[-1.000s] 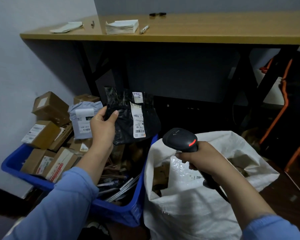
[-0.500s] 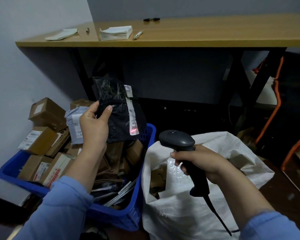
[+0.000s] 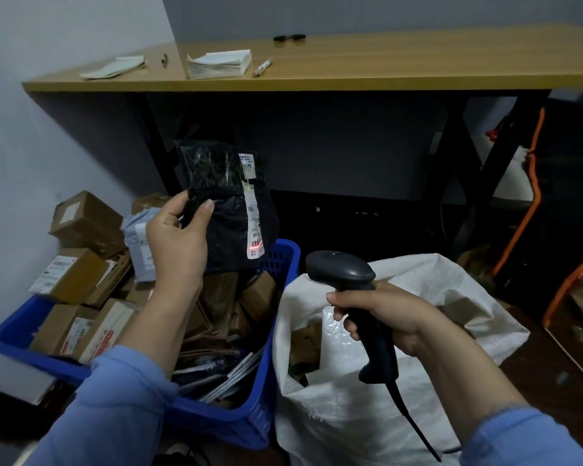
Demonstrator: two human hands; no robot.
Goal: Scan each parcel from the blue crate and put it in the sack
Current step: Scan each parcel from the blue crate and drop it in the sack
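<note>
My left hand [image 3: 177, 237] grips a black plastic parcel [image 3: 228, 213] by its left edge and holds it upright over the blue crate [image 3: 249, 418]. A white label [image 3: 253, 227] runs down the parcel's right side, and a red scan line glows on its barcode near the bottom. My right hand [image 3: 384, 317] grips the handle of a black barcode scanner [image 3: 342, 272], its head aimed up at the label. The scanner hangs above the open mouth of the white woven sack [image 3: 350, 415], which stands right of the crate with parcels inside.
The crate holds several cardboard boxes [image 3: 69, 274], a grey mailer [image 3: 138, 250] and flat envelopes. A wooden table [image 3: 384, 65] spans the back, with label stacks and pens on it. Black table legs, an orange-trimmed bag [image 3: 552, 203] and a white wall bound the space.
My left hand turned the parcel so the label faces the scanner. The right hand tilted the scanner upright, and the red scan line stays on the barcode.
</note>
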